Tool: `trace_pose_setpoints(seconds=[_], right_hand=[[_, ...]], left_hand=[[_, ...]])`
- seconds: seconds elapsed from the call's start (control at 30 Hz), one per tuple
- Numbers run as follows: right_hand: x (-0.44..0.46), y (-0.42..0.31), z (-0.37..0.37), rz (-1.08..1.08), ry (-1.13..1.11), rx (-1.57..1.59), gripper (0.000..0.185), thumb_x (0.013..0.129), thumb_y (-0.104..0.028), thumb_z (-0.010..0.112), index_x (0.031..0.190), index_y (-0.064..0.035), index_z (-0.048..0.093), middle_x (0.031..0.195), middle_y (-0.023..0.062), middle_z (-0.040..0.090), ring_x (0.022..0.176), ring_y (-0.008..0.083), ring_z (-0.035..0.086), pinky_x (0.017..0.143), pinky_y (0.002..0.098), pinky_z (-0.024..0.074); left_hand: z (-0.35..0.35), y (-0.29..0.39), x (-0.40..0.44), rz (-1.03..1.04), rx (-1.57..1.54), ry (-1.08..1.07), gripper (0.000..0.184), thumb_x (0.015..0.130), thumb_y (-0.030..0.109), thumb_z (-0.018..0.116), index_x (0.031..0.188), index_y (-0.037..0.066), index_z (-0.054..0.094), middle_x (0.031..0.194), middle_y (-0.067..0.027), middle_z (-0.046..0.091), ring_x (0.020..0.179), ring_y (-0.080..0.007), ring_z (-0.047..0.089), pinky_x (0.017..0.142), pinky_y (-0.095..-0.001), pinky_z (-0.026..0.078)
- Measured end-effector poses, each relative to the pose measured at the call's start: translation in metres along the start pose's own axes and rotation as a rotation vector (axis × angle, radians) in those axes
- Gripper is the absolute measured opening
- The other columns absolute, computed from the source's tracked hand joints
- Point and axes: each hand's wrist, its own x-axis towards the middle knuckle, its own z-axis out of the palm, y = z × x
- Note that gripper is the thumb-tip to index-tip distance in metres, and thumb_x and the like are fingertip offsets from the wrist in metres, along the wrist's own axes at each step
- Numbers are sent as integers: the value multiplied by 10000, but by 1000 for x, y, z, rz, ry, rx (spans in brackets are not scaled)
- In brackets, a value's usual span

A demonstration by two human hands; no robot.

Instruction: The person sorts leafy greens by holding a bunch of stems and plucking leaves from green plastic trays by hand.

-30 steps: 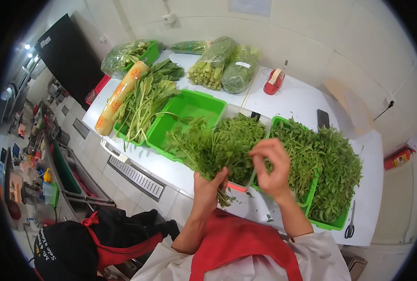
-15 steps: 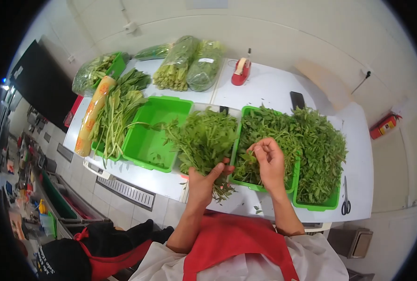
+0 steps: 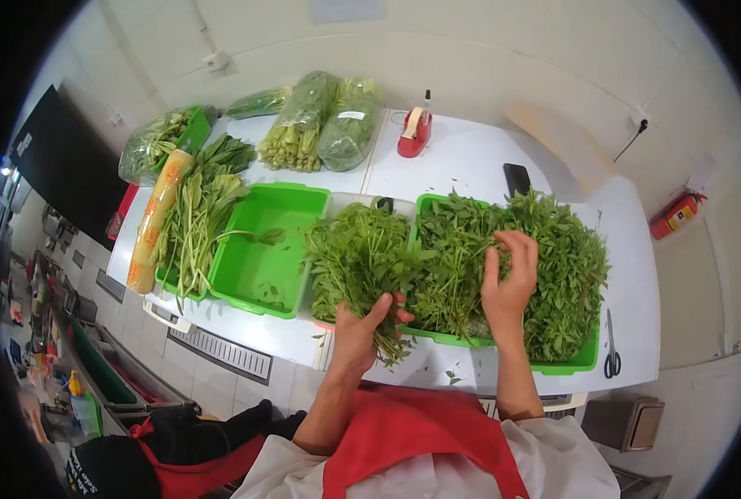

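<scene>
My left hand point(image 3: 360, 333) is closed around the stems of a bunch of leafy greens point(image 3: 362, 254), over a pale tray point(image 3: 405, 208) that the leaves mostly cover. Stem ends and small leaves stick out below my fist. Over the heaped green tray point(image 3: 437, 336) to the right, my right hand point(image 3: 510, 279) is raised with thumb and fingers apart, and nothing shows in it. Loose greens point(image 3: 458, 266) fill that tray beneath it. Beside them, another green tray point(image 3: 585, 359) is piled high with similar greens point(image 3: 562, 283).
Left of the bunch is a green tray point(image 3: 250, 218) with few leaves, then long-stemmed greens point(image 3: 195, 224) and a wrapped roll point(image 3: 158, 220). Bagged vegetables point(image 3: 299, 125), a tape dispenser point(image 3: 415, 133) and a phone point(image 3: 517, 179) lie behind. Scissors point(image 3: 612, 353) lie right. A person's cap point(image 3: 108, 461) shows lower left.
My right hand has moved right and upward, and its fingers have spread. The left hand keeps its grip on the bunch, whose leaves have shifted slightly. The view has moved a little.
</scene>
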Motion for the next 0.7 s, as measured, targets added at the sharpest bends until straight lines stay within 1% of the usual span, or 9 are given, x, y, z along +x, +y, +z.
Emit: trace_pose_setpoints(seconds=[0.03,0.13,0.23,0.3,0.4,0.47,0.5,0.57,0.7], right_hand=[[-3,-5,2,-6,-2,7,172,916,-31,649,1088,-29,656,900,66,628,911,154,607,778,334,491],[-11,-31,6,283,-362,771,48,878,-20,681,922,-3,689,828,65,600,733,124,532,673,242,415],[-16,-39,20,115,-522,631,84,925,-24,650,864,28,625,814,11,559,718,85,504,643,236,404],[-22,-48,25,204,-553,672,105,906,-10,670,829,28,612,780,2,535,706,76,480,619,221,381],[-33,-57,28,291,-425,804,95,892,9,674,824,27,610,777,20,526,705,78,487,615,225,382],[-38,-60,29,207,-112,983,45,870,13,691,856,24,649,816,34,530,705,91,491,616,244,397],[-35,-65,29,206,-117,987,45,870,13,691,856,24,649,816,34,530,705,91,491,616,244,397],[-26,-76,27,30,-350,594,71,844,-14,722,910,8,709,880,62,559,688,136,510,589,269,408],[-34,-71,39,99,-389,518,109,835,-49,744,931,-4,719,867,60,553,681,136,515,571,278,408]], left_hand=[[0,2,0,8,-1,5,243,984,125,632,1150,-40,570,1035,-157,651,790,-236,679,684,-440,637],[1,8,-3,-37,-79,4,269,1001,147,609,1185,-41,557,1030,-155,653,784,-230,681,680,-426,638],[0,8,-4,-61,-105,-12,292,1010,160,597,1215,-41,546,1031,-152,654,785,-222,685,680,-410,638],[-2,5,-4,-4,-98,-43,294,1013,155,591,1227,-41,544,1028,-147,657,785,-213,686,687,-397,637],[-3,2,-7,20,-69,33,265,997,171,632,1171,-24,588,990,-124,681,751,-203,708,529,-317,559],[1,7,-9,42,-84,46,262,992,162,639,1169,-24,591,984,-120,677,747,-202,705,528,-319,560],[3,8,-9,57,-98,55,259,987,153,646,1168,-25,594,978,-116,674,743,-201,703,528,-322,561],[2,8,-8,76,-104,52,261,988,154,642,1173,-25,595,982,-116,674,741,-200,702,530,-322,563],[4,10,-10,83,-100,55,265,999,157,622,1187,-28,597,973,-111,675,736,-196,701,536,-317,566]])
